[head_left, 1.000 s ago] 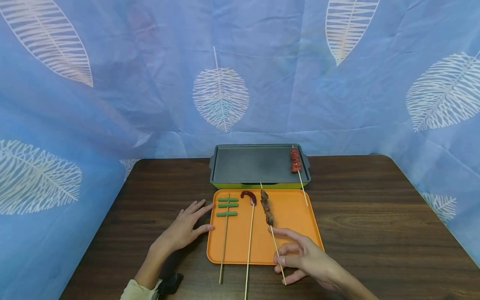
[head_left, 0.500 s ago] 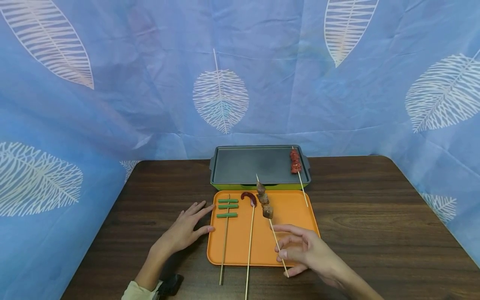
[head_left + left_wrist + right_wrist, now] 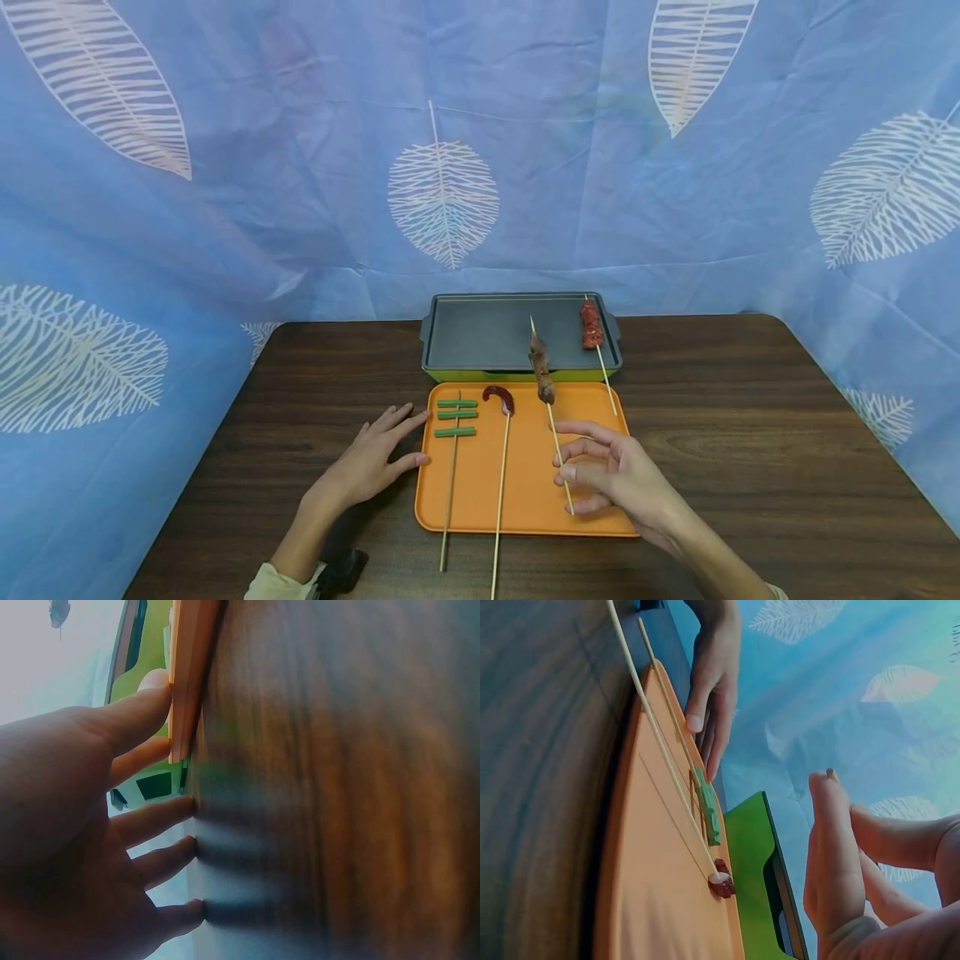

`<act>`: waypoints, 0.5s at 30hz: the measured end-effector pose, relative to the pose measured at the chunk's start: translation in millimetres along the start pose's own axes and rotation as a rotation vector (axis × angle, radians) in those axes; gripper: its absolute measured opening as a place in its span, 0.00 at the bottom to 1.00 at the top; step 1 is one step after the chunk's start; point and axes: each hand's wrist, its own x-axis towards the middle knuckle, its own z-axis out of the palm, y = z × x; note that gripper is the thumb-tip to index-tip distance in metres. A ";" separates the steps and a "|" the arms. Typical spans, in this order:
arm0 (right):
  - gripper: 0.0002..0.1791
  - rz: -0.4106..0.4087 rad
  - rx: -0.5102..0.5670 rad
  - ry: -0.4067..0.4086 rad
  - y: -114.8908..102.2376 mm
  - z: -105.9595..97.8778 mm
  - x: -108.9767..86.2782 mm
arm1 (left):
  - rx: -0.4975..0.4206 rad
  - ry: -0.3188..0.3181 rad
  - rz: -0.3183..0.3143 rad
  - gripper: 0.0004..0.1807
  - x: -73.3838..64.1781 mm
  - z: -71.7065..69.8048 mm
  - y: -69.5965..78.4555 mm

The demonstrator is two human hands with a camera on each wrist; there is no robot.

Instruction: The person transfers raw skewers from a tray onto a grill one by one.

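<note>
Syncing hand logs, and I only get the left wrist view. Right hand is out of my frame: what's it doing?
Observer: In the head view, the right hand pinches the brown skewer below its meat pieces.

Operator: Copy. I only get an edge of the orange tray. What's lying on it?

Observer: Two skewers: the green skewer on the left and the dark-red curled skewer to its right.

Operator: And on the green box behind it?

Observer: Its dark flat top bears one red skewer, at the right end, with the lower end reaching out past the front edge.
</note>
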 end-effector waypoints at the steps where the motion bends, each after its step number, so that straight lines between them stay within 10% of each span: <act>1: 0.36 -0.010 -0.005 0.014 -0.8 -0.5 1.4 | 0.000 0.001 0.002 0.37 0.1 0.0 0.1; 15: 0.32 -0.032 -0.029 0.169 -13.7 -6.5 26.8 | 0.001 0.006 -0.004 0.37 0.7 2.0 -1.4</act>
